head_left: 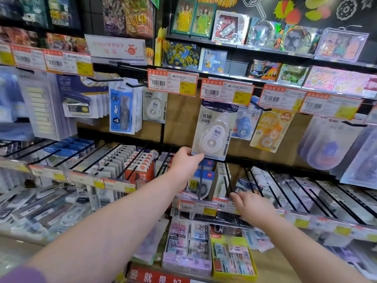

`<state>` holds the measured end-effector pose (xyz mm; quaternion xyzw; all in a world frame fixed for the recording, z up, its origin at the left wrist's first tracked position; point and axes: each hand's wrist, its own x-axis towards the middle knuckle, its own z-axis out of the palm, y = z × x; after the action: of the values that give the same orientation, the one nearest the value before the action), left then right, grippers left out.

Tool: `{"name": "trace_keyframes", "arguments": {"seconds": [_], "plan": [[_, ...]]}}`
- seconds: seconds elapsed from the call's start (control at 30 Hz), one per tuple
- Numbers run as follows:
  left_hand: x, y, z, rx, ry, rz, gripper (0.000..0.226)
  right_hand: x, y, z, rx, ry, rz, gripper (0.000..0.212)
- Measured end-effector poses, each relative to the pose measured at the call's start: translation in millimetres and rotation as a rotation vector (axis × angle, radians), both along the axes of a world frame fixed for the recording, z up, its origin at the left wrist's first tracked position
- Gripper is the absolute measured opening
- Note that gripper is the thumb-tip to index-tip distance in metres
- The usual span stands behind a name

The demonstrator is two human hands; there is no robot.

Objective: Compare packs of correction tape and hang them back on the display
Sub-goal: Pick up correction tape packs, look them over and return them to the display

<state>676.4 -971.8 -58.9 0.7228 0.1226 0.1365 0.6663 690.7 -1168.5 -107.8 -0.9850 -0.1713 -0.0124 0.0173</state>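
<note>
My left hand pinches the bottom left corner of a white correction tape pack marked 30 m. The pack's top is tucked behind a red and yellow price tag, so I cannot tell whether it hangs on the hook. A matching white pack hangs to the left. Hanging to the right are a blue correction tape pack and an orange one. My right hand is lower, its fingertips touching a black display hook above the lower price rail.
Long black hooks with stationery packs jut out across the lower row. Below them stand a yellow tray and a purple box of erasers. Stapler packs hang at the upper left. Toy boxes fill the shelves at the top right.
</note>
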Motion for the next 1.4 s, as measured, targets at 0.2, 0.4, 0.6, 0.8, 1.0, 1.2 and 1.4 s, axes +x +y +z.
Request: {"name": "trace_keyframes", "arguments": {"seconds": [0.2, 0.4, 0.6, 0.8, 1.0, 1.2, 1.4], "plan": [[-34, 24, -16, 0.830, -0.006, -0.039, 0.036, -15, 7, 12, 0.043, -0.184, -0.029, 0.037], [-76, 42, -34, 1.413, -0.118, -0.116, 0.033, -55, 40, 25, -0.078, -0.247, 0.085, 0.041], [-123, 61, -55, 1.368, -0.066, -0.180, 0.038, -99, 72, 11, -0.053, -0.236, 0.175, 0.040], [-168, 99, -95, 1.400, 0.064, -0.223, 0.030, -136, 97, -24, -0.021, -0.156, 0.240, 0.038], [-212, 128, -130, 1.380, 0.205, -0.246, 0.042, -170, 123, -54, -0.057, -0.038, 0.227, 0.040], [-238, 142, -152, 1.324, 0.292, -0.253, 0.047, -188, 140, -74, -0.107, 0.058, 0.227, 0.039], [-240, 151, -174, 1.292, 0.360, -0.269, 0.046, -179, 151, -90, -0.169, 0.145, 0.224, 0.041]]}}
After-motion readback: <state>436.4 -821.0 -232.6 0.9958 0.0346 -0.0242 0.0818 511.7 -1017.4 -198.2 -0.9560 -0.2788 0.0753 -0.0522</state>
